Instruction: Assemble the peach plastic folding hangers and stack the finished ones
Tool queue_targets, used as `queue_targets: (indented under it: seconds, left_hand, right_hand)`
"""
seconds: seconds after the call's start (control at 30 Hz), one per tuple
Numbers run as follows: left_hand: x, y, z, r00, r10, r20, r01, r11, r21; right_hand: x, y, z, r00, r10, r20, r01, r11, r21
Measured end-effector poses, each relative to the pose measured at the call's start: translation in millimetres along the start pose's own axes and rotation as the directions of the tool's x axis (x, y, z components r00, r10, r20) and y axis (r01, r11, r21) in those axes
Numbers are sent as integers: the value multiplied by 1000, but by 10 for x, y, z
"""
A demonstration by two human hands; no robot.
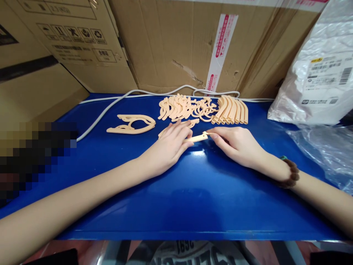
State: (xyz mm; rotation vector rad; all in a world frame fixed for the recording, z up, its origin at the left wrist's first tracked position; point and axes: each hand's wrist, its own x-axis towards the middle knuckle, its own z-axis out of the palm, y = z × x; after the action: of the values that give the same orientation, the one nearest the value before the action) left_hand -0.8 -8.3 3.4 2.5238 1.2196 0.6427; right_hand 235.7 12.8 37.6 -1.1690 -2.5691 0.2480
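My left hand (169,147) is closed around a cream plastic hanger arm (199,138), whose end with a small hole sticks out to the right. With thumb and forefinger, my right hand (237,143) pinches a small, thin cream hanger part (209,133) against that end; most of it is hidden by the fingers. Another cream hanger piece (193,123) lies just behind my left hand and is partly covered by it. To the left rests a folded cream plastic hanger (121,130), its two arms joined by a rounded part.
Along the back of the blue table (176,198) lie wavy hanger arms (176,106), hanger hooks (202,110) and a row of curved arms (231,110). Behind them run a white cable (110,105) and cardboard boxes (171,44). At right stands a white plastic parcel (311,81).
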Motion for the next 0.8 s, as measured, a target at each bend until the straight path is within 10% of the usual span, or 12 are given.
queue_targets:
  seconds: [0.8]
  left_hand:
    - [-8,-12,21,1000,-6,30,4,998,67]
  right_hand:
    - [11,-6,33,1000,-28,5,26,975,221]
